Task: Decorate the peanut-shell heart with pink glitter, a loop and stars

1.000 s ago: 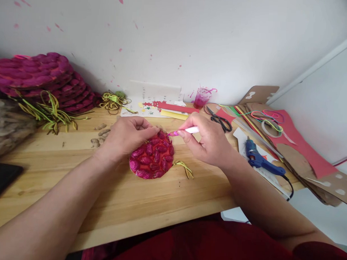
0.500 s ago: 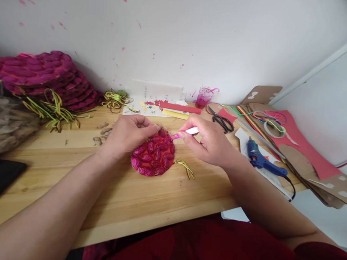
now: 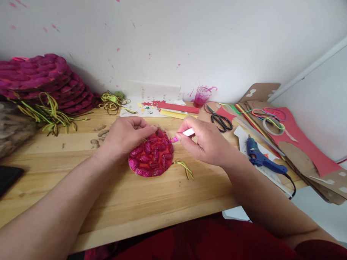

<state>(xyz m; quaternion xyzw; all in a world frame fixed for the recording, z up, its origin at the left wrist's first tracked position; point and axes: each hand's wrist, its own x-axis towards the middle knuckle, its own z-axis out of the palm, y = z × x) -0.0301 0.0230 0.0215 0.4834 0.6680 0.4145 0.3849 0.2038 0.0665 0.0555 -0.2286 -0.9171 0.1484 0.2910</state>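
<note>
A round red disc (image 3: 151,155) covered with magenta-painted peanut shells lies on the wooden table (image 3: 148,212). My left hand (image 3: 124,134) grips its upper left edge, thumb on top; the fingertips underneath are hidden. Between the thumb and fingers of my right hand (image 3: 204,140) is a white-handled paintbrush (image 3: 188,132). Its pink-stained end meets the disc's upper right edge, and the bristles are too small to make out. A yellow-green yarn tassel (image 3: 185,167) sticks out at the disc's right side.
Painted discs (image 3: 44,76) are stacked at the left, near loose peanuts (image 3: 101,133) and a dark flat object (image 3: 3,181). A cup of magenta paint (image 3: 201,97) stands behind my right hand. Scissors (image 3: 221,120), a blue glue gun (image 3: 263,159) and cardboard pieces (image 3: 297,157) lie at the right.
The brush end has shifted slightly down along the disc's right edge. My left hand keeps its grip, and the whole view has moved a little.
</note>
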